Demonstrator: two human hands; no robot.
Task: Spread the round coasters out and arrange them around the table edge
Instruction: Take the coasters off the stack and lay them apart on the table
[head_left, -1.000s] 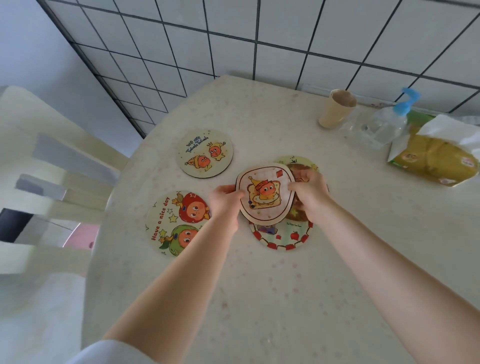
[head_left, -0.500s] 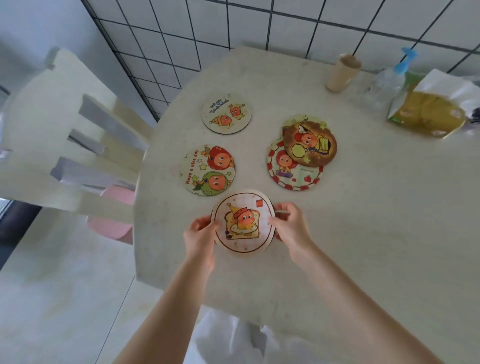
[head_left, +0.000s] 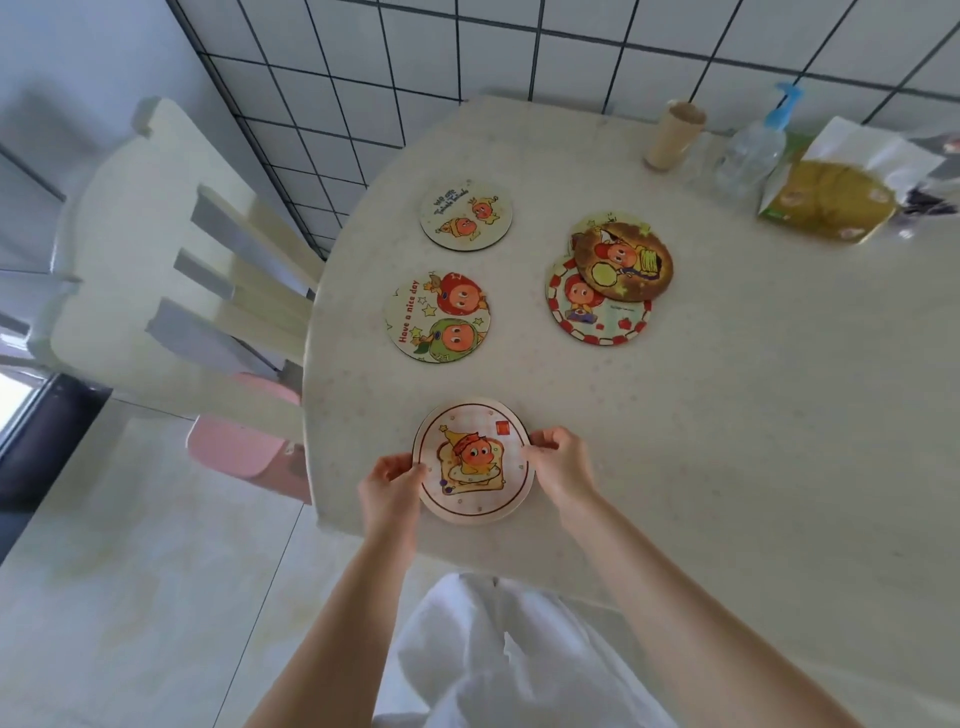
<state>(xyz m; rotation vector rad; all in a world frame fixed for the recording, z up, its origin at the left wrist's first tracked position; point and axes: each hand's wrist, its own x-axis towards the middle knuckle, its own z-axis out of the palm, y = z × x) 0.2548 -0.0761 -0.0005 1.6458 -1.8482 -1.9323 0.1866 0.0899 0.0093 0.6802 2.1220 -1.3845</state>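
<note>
While you set the toast coaster (head_left: 474, 460) down near the table (head_left: 753, 415) edge, placement is the step in hand. Your left hand (head_left: 388, 483) pinches its left rim; your right hand (head_left: 562, 465) pinches the right rim, fingers curled. I judge you must next release it flat, then reach to the overlapped stack (head_left: 608, 280) well beyond your right hand.

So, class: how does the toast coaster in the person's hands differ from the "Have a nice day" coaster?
The toast coaster is held at its edges by the left hand and right hand; the "Have a nice day" coaster lies untouched. The toast coaster shows one character, the other two. The toast coaster sits nearer the person. Both are round cartoon coasters near the table edge.
</note>
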